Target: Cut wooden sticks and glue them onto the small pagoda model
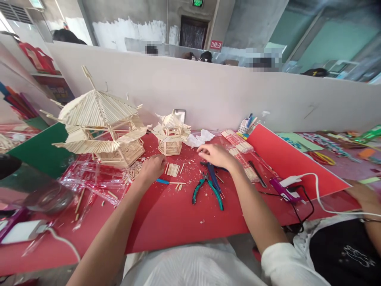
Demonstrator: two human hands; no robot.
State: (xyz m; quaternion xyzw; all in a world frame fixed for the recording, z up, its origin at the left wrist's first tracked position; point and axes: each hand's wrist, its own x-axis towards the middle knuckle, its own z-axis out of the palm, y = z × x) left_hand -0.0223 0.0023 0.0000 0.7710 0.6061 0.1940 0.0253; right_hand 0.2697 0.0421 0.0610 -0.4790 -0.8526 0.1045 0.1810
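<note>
My left hand point(152, 170) rests on the red table with its fingers curled in, beside a row of short cut sticks point(173, 170). Whatever its fingers may hold is hidden. My right hand point(216, 155) hovers over the table, fingers bent but apart, near crumpled white tissue point(200, 138); nothing shows in it. Below it lie green-handled pliers point(206, 186), spread apart, and a blue-handled tool point(214, 174) partly under the hand. A blue-handled thin tool point(162, 181) lies near my left wrist. Between and behind the hands stands a small stick pavilion point(171, 137).
A larger stick pavilion point(101, 127) stands at left behind clear plastic wrappers point(89, 178). Bundles of sticks point(238, 141), a red board point(285, 159) and a purple power strip point(281, 188) lie at right. A white partition point(208, 93) closes the back. Another person's arm point(364, 196) is far right.
</note>
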